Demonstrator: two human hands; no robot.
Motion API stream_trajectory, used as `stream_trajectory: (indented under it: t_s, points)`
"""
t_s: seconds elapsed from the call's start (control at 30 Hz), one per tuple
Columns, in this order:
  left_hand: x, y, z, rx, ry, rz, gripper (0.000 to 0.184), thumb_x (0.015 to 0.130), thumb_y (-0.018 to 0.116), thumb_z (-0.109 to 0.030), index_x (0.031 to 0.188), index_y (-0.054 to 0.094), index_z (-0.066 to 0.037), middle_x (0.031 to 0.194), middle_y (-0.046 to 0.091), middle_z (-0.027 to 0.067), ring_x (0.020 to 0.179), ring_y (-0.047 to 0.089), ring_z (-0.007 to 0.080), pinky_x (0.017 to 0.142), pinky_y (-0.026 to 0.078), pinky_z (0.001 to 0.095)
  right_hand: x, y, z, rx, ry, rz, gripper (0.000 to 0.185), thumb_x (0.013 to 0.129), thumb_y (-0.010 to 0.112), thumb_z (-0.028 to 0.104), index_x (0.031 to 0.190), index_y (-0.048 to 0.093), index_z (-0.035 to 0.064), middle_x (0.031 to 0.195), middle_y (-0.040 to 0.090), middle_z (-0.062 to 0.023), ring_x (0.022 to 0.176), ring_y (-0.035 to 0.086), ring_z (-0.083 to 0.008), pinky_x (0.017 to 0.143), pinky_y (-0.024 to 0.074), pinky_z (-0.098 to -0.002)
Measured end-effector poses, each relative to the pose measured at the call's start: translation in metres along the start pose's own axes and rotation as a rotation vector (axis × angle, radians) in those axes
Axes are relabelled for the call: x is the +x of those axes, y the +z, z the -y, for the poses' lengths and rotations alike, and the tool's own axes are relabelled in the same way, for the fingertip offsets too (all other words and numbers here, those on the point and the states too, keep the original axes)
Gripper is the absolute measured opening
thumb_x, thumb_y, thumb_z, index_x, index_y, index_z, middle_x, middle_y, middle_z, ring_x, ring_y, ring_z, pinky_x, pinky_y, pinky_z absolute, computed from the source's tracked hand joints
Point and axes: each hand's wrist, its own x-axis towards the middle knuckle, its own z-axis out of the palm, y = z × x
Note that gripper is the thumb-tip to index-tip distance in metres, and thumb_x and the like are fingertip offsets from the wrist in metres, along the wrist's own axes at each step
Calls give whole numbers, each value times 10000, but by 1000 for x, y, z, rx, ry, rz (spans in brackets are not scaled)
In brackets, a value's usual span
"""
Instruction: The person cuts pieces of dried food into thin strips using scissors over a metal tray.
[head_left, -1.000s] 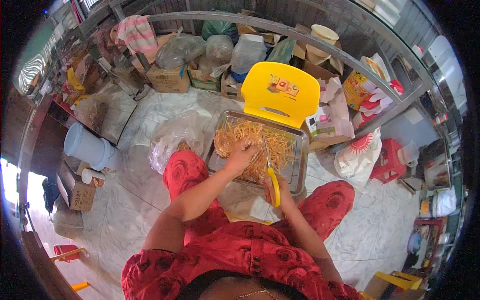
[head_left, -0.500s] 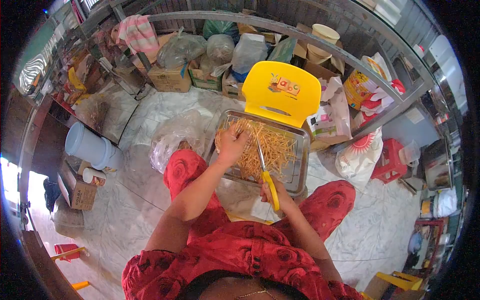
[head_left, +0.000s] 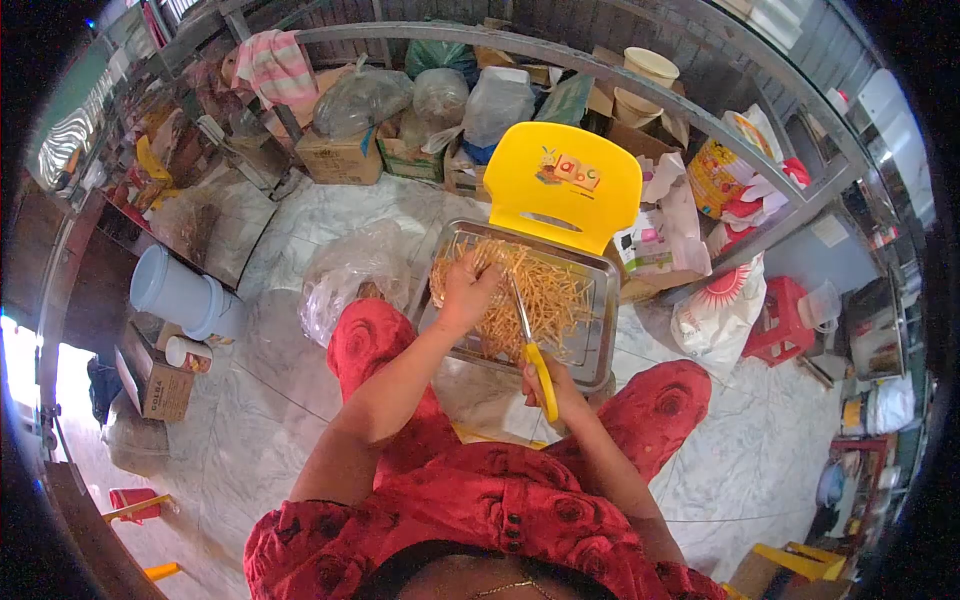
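A metal tray [head_left: 602, 345] lies on the seat of a yellow chair [head_left: 562, 185] between my knees. Thin orange-brown strips [head_left: 550, 300] are heaped in it. My left hand [head_left: 470, 290] is closed on some of these strips at the left of the heap. In my right hand [head_left: 550, 383], at the tray's near edge, are scissors with yellow handles [head_left: 543, 378]. Their blades point up and left into the strips, close to my left fingers. Whether the blade tips touch the strips is too small to tell.
A clear plastic bag [head_left: 350, 275] lies left of the tray. Cardboard boxes [head_left: 340, 157] and filled bags stand along the back. White buckets [head_left: 185, 295] are at the left. A white sack [head_left: 718, 315] and a red crate [head_left: 778, 325] stand at the right.
My left hand has moved left and up over the heap since the first frame, and the scissors have shifted slightly left and down. Little differs from the second frame.
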Motion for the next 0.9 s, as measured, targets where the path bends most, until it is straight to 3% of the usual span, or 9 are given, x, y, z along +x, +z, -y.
stream_trajectory:
  t_s: [0.17,0.3,0.6,0.7,0.9]
  points:
    - [0,3,7,-215,-74,-54,157,777,530,-39,926,521,12,831,566,33,733,499,89,664,409,234,-1,-1,-3,10,-34,-22,336,835,501,370,937,478,51,581,463,-7,445,440,-75,381,368,-201]
    - [1,0,14,-137,-84,-55,130,779,532,-36,900,524,10,828,571,29,732,505,90,657,408,234,-4,0,-2,25,-5,-49,275,839,511,324,907,475,60,558,447,14,433,425,-61,354,351,-191]
    - [-13,10,18,-253,-103,-24,96,776,539,-51,856,535,1,765,556,7,682,479,73,604,402,234,7,5,-11,21,-112,-73,386,837,482,405,975,452,46,644,489,-33,474,460,-93,445,391,-206]
    - [-14,11,18,-217,-191,5,83,780,525,-49,842,538,5,735,548,-4,653,473,69,576,398,232,6,7,-9,95,-71,-107,320,815,539,366,942,461,82,597,438,19,472,438,-85,417,387,-225]
    - [-14,11,20,-315,-203,-1,79,777,531,-49,832,537,7,721,551,-6,642,477,68,565,398,230,0,4,1,102,-32,-77,306,806,555,362,922,505,84,518,423,21,407,408,-77,360,349,-213]
